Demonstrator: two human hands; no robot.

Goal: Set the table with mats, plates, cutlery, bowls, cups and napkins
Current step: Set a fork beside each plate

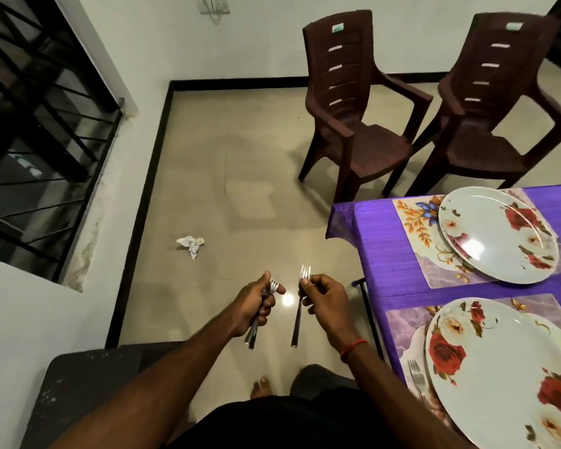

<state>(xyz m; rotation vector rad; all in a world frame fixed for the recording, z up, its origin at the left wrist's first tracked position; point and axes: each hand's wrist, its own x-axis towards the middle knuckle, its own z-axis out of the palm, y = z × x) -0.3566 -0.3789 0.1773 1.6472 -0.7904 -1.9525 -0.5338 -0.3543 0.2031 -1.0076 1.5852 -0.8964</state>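
- single fork (298, 315): upright, tines up, handle hanging free below the right hand (324, 299), which pinches its neck between thumb and fingertips.
- bundle of cutlery (252, 335): gripped in the left hand's (256, 306) curled fingers, just left of the right hand; fork tines show at the top, and how many pieces there are i cannot tell.
- both hands are over the floor, apart from each other and left of the table.
- laid fork (416, 379): right of and below the right hand, on the near mat (402, 322), just beside the near plate (506, 367).
- far plate (496, 234): on the far mat (415, 222), right of and beyond the right hand; both mats lie on the purple tablecloth (379, 260).
- two brown chairs (353, 102) stand beyond the hands; crumpled paper (191, 244) lies on the floor left of and beyond the left hand.
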